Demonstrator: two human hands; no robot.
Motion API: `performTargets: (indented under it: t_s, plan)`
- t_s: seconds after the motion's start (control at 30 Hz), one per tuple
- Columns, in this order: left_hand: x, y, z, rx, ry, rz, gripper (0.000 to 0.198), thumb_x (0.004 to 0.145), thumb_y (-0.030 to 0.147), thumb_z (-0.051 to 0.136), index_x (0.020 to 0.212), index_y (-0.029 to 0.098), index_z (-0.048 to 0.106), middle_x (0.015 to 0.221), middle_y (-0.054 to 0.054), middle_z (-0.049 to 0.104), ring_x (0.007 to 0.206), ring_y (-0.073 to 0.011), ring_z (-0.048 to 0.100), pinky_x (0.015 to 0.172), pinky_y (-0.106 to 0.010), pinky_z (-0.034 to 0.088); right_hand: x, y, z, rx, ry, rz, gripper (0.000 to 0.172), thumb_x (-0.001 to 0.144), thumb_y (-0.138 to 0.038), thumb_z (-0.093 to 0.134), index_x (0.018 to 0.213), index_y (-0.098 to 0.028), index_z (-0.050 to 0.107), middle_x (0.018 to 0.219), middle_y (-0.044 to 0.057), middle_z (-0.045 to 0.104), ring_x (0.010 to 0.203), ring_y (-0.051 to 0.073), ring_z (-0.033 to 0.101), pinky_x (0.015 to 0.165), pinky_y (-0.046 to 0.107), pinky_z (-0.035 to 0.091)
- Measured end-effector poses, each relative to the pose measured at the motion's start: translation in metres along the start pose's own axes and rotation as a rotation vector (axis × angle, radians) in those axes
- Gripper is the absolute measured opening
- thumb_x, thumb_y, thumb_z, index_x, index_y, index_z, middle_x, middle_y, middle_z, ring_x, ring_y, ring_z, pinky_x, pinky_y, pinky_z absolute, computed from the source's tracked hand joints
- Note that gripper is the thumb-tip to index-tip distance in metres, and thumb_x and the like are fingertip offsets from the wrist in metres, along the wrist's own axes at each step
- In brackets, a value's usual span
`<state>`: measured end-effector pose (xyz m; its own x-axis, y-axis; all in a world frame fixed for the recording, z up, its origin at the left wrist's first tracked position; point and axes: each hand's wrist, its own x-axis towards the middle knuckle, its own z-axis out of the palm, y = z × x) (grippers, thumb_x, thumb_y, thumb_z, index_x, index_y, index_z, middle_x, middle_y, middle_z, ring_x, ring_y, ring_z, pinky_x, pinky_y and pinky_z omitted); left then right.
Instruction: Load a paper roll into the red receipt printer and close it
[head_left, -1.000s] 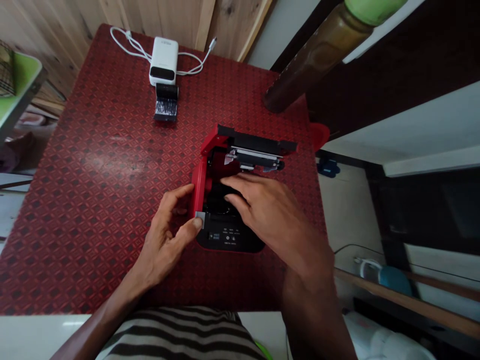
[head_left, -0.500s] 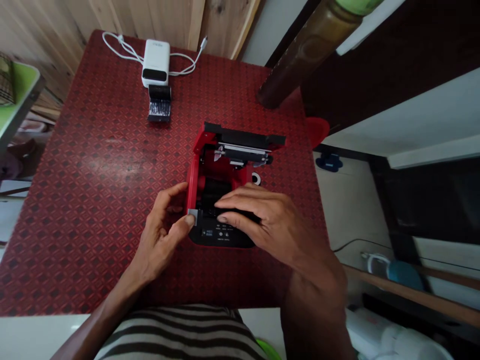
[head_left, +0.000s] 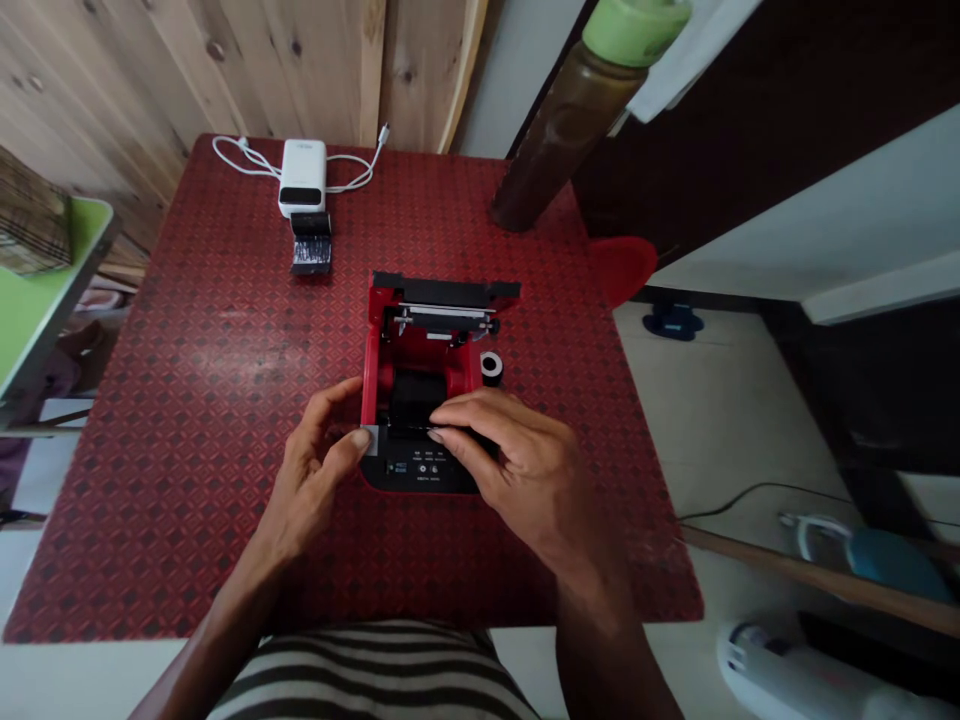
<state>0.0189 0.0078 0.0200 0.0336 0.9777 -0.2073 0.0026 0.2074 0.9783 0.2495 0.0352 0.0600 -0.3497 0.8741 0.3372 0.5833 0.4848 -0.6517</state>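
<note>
A red and black printer-like device (head_left: 420, 475) lies on the red patterned table (head_left: 225, 420), its lid (head_left: 450, 290) raised at the far side. Inside its bay sits a black roll (head_left: 416, 392). My left hand (head_left: 315, 475) holds the device's near left corner, thumb on a grey patch and fingers along the red side. Over the bay's front edge, my right hand (head_left: 517, 440) pinches the edge of the black material from the roll, thumb and forefinger close together. A small roll with a white ring (head_left: 491, 367) stands just right of the device.
At the back left are a white power bank (head_left: 303, 175) with white cables and a black strip roll (head_left: 311, 245). A brown bottle with a green lid (head_left: 555, 130) stands at the back right. A red stool (head_left: 622, 268) shows beyond the right edge.
The view has shifted, showing more of the table's right side. My right hand has drawn slightly back from the bay, and more of the black roll shows. My left hand keeps its hold.
</note>
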Motion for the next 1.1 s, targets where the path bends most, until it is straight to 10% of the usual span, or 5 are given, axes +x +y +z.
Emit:
performTargets:
  t_s: [0.4, 0.6, 0.9, 1.1]
  plan:
    - [0.066, 0.037, 0.004, 0.127, 0.077, 0.285, 0.059, 0.105, 0.065, 0.069, 0.152, 0.028, 0.07, 0.164, -0.013, 0.067, 0.153, -0.039, 0.061, 0.125, -0.06, 0.05, -0.026, -0.014, 0.013, -0.161, 0.166, -0.072, 0.01, 0.111, -0.011, 0.071, 0.111, -0.021, 0.072, 0.109, 0.006, 0.087, 0.099, 0.021, 0.083, 0.094, 0.039, 0.065]
    - [0.081, 0.045, 0.01, 0.074, 0.016, 0.348, 0.041, 0.113, 0.065, 0.061, 0.136, 0.034, 0.076, 0.139, -0.006, 0.077, 0.131, -0.0321, 0.07, 0.117, -0.052, 0.053, -0.034, -0.015, 0.017, -0.212, 0.233, -0.084, 0.011, 0.108, -0.008, 0.073, 0.113, -0.017, 0.076, 0.119, 0.012, 0.086, 0.115, 0.023, 0.08, 0.102, 0.04, 0.067]
    - [0.065, 0.051, 0.009, 0.163, 0.118, 0.302, 0.031, 0.106, 0.06, 0.075, 0.102, 0.029, 0.077, 0.127, -0.005, 0.078, 0.124, -0.0304, 0.07, 0.105, -0.046, 0.059, -0.044, -0.021, 0.02, -0.415, 0.323, -0.117, 0.026, 0.101, -0.001, 0.078, 0.12, -0.018, 0.078, 0.132, 0.015, 0.083, 0.129, 0.027, 0.074, 0.111, 0.042, 0.063]
    - [0.037, 0.024, 0.012, 0.046, 0.097, 0.185, 0.056, 0.096, 0.047, 0.087, 0.145, 0.028, 0.067, 0.152, -0.011, 0.072, 0.146, -0.0335, 0.067, 0.12, -0.051, 0.057, -0.042, -0.02, 0.024, -0.392, 0.295, -0.094, 0.015, 0.104, -0.005, 0.075, 0.111, -0.019, 0.073, 0.147, 0.02, 0.079, 0.146, 0.031, 0.071, 0.121, 0.046, 0.059]
